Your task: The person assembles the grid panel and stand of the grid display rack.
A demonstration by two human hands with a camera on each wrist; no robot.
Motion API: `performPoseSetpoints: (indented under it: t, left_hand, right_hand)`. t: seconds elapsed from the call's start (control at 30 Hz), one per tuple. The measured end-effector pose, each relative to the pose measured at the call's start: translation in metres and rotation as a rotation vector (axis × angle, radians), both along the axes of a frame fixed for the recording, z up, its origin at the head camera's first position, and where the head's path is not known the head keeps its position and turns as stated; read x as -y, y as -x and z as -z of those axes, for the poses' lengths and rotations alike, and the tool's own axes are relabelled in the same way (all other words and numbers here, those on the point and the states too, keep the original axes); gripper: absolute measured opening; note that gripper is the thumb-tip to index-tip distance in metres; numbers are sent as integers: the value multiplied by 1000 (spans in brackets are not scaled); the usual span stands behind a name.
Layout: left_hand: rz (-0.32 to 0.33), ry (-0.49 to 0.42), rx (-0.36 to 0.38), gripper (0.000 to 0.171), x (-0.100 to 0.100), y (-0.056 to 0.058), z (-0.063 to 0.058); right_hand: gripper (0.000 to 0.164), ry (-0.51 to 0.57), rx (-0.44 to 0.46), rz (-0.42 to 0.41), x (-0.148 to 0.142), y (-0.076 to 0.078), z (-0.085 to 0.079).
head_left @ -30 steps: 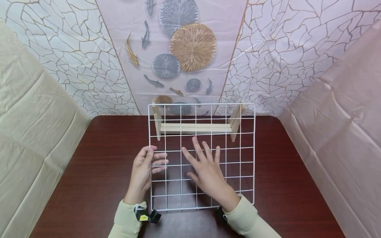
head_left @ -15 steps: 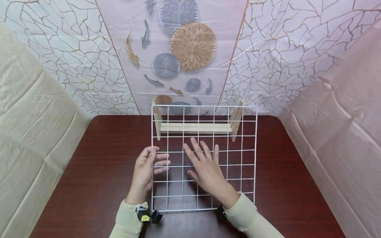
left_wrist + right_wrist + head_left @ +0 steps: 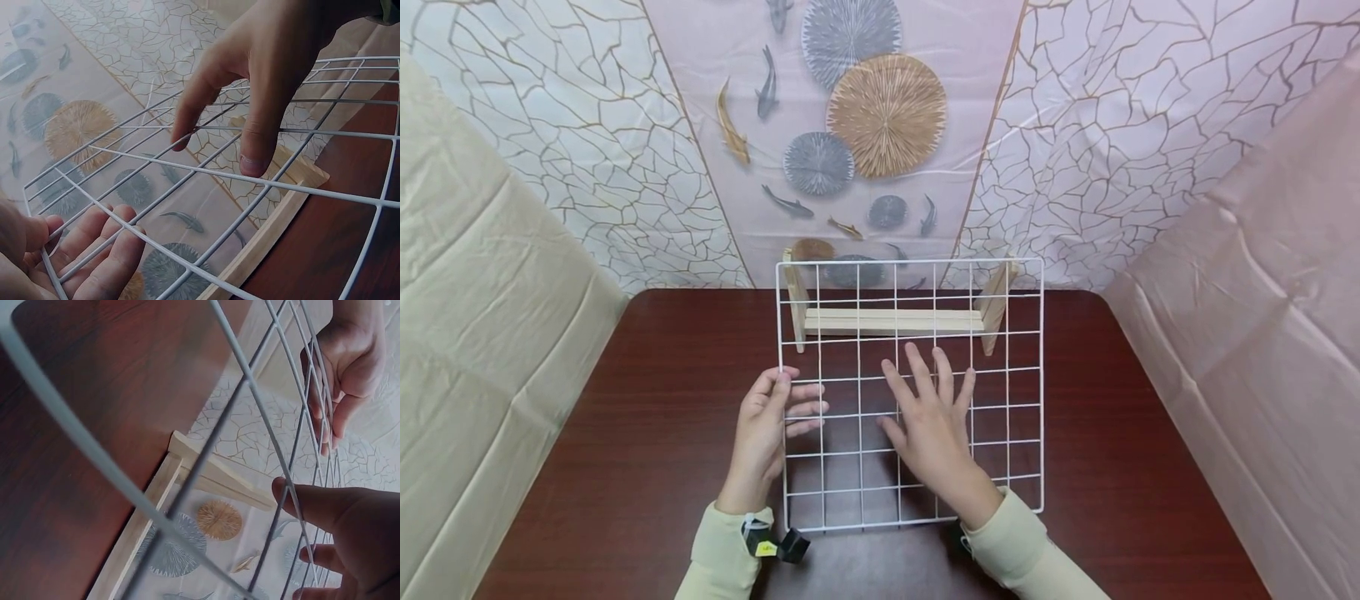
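A white wire grid panel [image 3: 859, 378] stands raised over the table, facing me in the head view. My left hand [image 3: 758, 433] pinches its left side wire between thumb and index finger. The other left fingers extend behind the wires, as the left wrist view shows with those fingers [image 3: 119, 250] under the mesh. My right hand [image 3: 932, 429] is spread flat in front of the grid's middle, fingers straight and apart. In the right wrist view the right thumb [image 3: 312, 503] lies right at a wire crossing.
Behind the grid, a pale wooden rack [image 3: 893, 321] with two upright ends stands at the back of the dark red table [image 3: 625, 467]. Patterned cloth [image 3: 886, 117] covers the wall behind, and beige cloth panels [image 3: 1262, 317] close off both sides.
My right hand has slid a little to the right across the grid. The grid shifted slightly right and down, then back up and left. My left hand keeps its pinch.
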State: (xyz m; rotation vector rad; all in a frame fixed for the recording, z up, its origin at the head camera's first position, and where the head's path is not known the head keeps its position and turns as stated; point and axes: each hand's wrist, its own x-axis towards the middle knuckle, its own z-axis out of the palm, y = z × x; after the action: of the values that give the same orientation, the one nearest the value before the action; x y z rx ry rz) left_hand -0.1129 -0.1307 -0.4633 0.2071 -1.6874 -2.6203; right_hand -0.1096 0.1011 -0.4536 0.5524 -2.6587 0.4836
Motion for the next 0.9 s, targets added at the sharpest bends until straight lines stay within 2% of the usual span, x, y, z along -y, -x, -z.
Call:
performPoseSetpoints:
  t: [0.23,0.47,0.7,0.9]
  left_hand:
    - [-1,9,-26,19,-2,0,3]
    - [8,24,-42,22,-4,1,5]
    - [12,20,-26,21,-6,1,5]
    - [8,19,-16,21,-6,0,6]
  right_hand:
    - [83,-21,54,45,0,0,0]
    - [86,21,81,9,-1,4,2]
    - [77,72,109,-6,-1,9,3]
    - [68,57,116,-7,-1,9,2]
